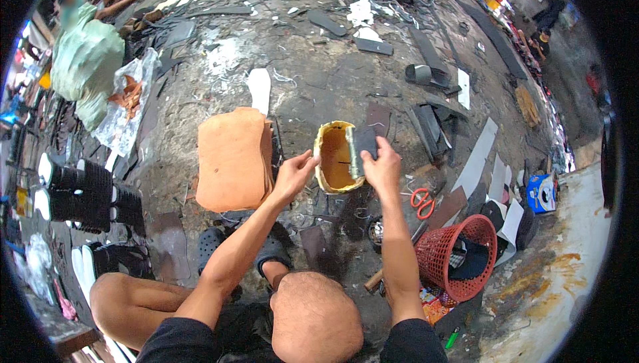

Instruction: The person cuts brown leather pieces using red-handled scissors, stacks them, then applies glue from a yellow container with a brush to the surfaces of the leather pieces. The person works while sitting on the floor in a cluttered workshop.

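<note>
Curved glue-yellowed leather piece [336, 157] pinched between left hand [291, 178] and right hand [383, 163], beside floppy tan leather stack [233, 160] on gritty floor [319, 77].

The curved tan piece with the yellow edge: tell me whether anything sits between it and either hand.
Nothing visible does. The left hand grips the curved tan piece at its left edge, and the right hand presses a dark grey strip against its right side. That strip is the only thing between them.

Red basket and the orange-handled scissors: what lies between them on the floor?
Head view: bare grimy floor between the red basket and scissors.
</note>
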The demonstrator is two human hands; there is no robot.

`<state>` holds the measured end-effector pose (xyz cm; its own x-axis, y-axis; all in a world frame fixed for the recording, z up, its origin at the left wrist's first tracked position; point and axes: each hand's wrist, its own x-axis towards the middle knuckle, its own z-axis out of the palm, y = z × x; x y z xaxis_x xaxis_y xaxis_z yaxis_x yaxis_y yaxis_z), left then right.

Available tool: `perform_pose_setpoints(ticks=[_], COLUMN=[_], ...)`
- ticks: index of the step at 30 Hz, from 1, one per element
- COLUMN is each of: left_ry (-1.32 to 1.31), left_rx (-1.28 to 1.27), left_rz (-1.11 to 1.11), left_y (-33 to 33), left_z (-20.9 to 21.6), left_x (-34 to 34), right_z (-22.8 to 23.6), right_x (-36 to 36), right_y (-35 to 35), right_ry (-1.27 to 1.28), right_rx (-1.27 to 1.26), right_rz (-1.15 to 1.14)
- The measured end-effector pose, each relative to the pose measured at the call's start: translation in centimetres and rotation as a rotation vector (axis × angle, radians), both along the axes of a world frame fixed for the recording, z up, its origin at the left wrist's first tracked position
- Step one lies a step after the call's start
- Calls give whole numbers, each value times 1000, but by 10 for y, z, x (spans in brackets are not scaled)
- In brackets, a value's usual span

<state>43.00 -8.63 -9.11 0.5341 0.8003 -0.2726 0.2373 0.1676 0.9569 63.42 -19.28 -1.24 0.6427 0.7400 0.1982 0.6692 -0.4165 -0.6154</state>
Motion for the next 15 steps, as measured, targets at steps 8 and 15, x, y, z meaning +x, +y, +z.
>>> perform_pose_setpoints(ticks=[8, 15], left_ry=[417, 231], left_rx=[686, -63], left_rz=[590, 361], left_y=[70, 58], left_z=[34, -8], left_x=[-202, -252], right_z=[-55, 24], right_x=[-37, 44], right_y=[38, -18], right_ry=[-114, 212], right_rx=[-311, 46], right_rz=[71, 232])
